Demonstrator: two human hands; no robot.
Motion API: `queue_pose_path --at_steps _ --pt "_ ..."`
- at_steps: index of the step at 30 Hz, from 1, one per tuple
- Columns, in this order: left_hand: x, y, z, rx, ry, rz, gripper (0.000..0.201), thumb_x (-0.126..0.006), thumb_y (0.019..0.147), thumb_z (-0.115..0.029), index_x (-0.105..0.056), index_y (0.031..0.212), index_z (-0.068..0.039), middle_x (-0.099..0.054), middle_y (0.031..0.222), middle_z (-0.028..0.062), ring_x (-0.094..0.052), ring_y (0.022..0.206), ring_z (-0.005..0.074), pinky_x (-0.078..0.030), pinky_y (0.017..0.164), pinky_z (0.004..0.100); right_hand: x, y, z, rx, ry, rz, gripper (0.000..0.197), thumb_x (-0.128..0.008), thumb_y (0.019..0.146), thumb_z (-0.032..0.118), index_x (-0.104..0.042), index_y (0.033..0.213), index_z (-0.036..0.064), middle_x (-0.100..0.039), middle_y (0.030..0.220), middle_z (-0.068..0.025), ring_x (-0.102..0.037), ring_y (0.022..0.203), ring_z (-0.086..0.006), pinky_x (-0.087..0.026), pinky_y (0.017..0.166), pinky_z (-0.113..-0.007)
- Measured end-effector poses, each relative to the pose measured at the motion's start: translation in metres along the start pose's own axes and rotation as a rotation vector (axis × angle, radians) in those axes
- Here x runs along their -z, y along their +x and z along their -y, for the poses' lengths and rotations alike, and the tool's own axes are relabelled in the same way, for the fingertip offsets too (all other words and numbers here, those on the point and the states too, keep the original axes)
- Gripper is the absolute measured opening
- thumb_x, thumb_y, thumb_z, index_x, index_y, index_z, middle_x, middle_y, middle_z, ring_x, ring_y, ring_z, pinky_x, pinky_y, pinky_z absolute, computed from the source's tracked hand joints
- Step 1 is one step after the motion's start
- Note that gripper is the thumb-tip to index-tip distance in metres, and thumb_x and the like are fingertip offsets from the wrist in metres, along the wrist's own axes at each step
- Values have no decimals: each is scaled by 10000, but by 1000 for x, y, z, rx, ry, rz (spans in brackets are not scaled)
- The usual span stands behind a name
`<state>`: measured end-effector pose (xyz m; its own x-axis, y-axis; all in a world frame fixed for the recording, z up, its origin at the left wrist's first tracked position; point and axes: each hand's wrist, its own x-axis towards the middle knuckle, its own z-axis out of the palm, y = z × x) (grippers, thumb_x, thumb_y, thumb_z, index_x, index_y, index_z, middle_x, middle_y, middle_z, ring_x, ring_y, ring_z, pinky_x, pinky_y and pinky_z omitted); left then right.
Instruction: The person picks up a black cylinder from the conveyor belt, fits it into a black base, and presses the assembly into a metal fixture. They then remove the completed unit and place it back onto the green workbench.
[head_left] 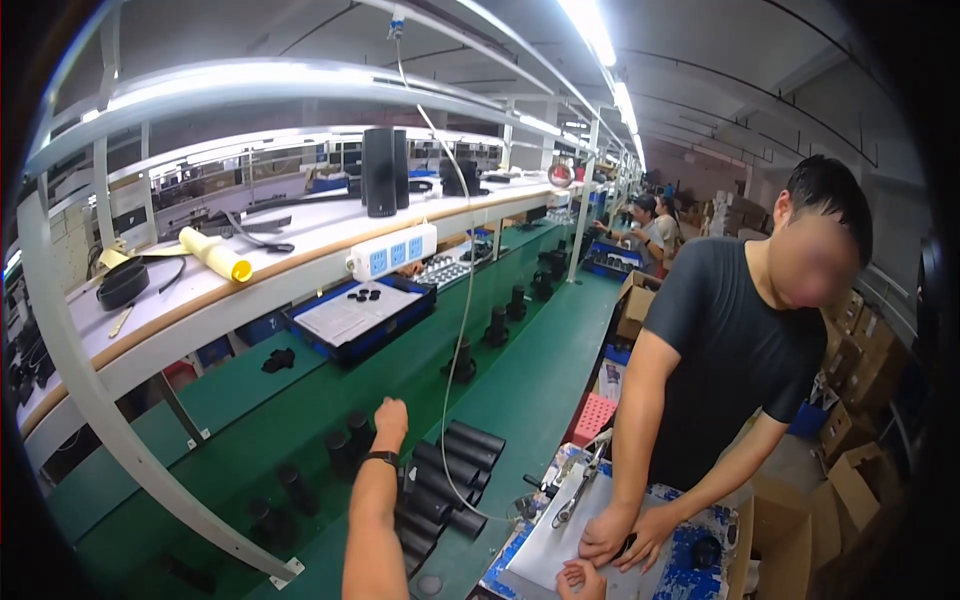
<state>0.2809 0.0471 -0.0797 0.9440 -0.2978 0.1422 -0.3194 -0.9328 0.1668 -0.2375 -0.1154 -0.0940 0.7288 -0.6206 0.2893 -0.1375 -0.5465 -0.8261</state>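
Well, the near person's left hand is out over the green belt, left of centre in the lower frame, its fingers bunched; I can't tell whether they pinch anything. Just beside that forearm, at lower centre, a stack of black tubes lies sideways, bundled probably so they prop one another and don't roll. Toward the middle of the frame, stubby black parts stand upright in a row, seemingly wide end down for steadiness. At the bottom edge, right of centre, the right hand has curled fingers, partly cut off, so I can't tell its grip. Near it, a co-worker's hands press down on a grey sheet, apparently to steady something dark there.
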Motion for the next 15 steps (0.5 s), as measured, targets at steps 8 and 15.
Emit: queue_pose_path --at_steps 8,15 --pt "195 -130 -13 -292 -381 -371 482 -799 615 -172 -614 1041 -44 -602 1078 139 -627 925 344 -515 826 419 26 17 16 -65 333 92 268 -679 764 15 -597 1018 -16 -672 883 -75 -643 779 -135 -509 680 -254" --pt "189 -258 -112 -972 -1085 521 665 -787 735 -228 -531 1312 -20 -609 1216 183 -595 1112 279 -453 948 356 57 63 85 26 529 457 711 -678 820 475 -455 1274 -25 -561 1236 -162 -542 1139 -218 -394 982 -349"
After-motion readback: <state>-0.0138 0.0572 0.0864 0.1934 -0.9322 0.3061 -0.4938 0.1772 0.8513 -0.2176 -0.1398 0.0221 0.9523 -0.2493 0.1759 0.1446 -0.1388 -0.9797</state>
